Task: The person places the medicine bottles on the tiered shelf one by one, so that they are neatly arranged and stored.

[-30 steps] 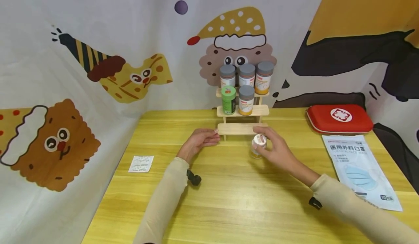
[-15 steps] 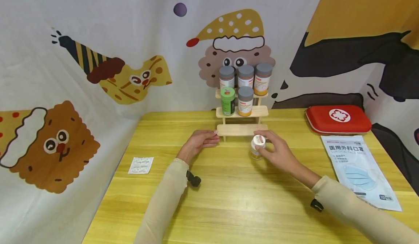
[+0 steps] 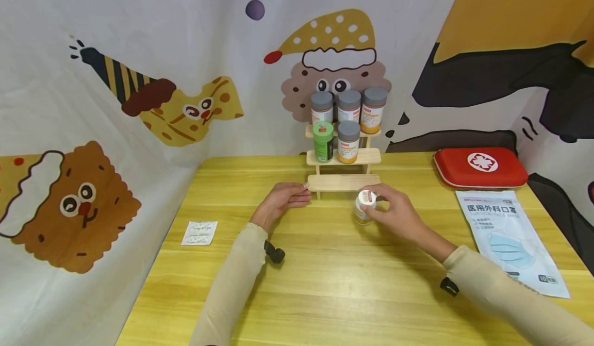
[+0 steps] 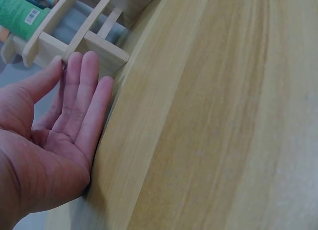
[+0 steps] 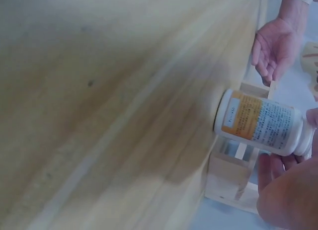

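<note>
My right hand grips a white pill bottle near its cap, thumb on one side and fingers on the other. The bottle stands upright on the table just in front of a three-step wooden display stand. An orange and white label shows on it in the right wrist view. With thumb and fingertips my left hand pinches the left end of the stand's lowest step. A green bottle and a grey-capped bottle are on the middle step.
Three grey-capped bottles fill the top step. A red first-aid case and a face-mask packet lie to the right. A small white packet lies on the left of the wooden table. A cartoon-printed cloth hangs behind.
The right hand and the pill bottle have shifted very slightly left. The left hand keeps its place on the stand.
</note>
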Motion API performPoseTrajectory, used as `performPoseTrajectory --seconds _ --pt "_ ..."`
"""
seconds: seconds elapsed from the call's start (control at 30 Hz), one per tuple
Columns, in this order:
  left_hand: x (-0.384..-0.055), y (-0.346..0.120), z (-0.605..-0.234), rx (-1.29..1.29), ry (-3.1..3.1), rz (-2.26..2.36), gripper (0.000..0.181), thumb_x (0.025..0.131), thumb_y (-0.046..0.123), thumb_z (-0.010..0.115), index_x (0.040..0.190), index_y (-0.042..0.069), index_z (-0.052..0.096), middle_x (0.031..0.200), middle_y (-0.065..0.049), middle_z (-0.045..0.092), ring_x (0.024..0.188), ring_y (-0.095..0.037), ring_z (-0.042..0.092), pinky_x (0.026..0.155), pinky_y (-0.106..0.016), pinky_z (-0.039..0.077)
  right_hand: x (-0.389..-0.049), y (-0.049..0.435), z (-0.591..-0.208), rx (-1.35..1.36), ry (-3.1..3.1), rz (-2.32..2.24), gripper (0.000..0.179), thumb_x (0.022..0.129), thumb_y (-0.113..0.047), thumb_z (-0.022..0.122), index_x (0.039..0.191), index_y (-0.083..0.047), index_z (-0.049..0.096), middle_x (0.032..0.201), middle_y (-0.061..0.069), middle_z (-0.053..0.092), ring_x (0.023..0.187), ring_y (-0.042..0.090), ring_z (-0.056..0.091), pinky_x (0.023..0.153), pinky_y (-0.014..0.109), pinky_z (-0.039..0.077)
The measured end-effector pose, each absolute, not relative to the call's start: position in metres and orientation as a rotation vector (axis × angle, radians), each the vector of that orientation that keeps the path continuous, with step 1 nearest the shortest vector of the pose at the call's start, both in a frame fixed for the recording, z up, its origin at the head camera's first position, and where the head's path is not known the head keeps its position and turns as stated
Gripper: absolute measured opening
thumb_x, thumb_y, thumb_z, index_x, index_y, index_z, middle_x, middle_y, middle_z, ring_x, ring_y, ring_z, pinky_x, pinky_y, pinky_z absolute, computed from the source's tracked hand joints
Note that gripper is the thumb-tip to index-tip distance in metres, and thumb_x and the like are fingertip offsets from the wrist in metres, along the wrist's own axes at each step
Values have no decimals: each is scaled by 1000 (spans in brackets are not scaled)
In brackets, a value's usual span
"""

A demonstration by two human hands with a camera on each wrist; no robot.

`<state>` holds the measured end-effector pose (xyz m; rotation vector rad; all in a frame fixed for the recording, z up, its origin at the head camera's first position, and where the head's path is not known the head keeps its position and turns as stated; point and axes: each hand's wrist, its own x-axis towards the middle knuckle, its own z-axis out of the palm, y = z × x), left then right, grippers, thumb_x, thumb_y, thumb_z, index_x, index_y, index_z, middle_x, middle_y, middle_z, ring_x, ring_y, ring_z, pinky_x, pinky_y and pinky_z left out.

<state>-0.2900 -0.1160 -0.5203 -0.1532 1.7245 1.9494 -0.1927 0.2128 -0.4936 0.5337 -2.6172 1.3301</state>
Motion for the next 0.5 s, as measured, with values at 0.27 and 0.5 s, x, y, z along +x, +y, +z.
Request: performPoseTrajectory --seconds 0.27,0.5 --pt "-291 -115 -521 -135 1728 1941 37 105 20 70 131 -6 67 95 -4 80 88 -16 80 89 -35 68 -199 216 -478 497 -2616 1288 37 93 -20 83 129 -13 73 125 5 76 102 18 71 89 46 65" --pt "-290 -116 -521 -138 1736 1947 36 105 19 70 131 -6 68 97 -5 81 90 -17 81 92 -37 67 -209 218 -453 504 -2601 1266 43 95 -23 81 134 -7 71 127 9 75 104 21 68 85 22 61"
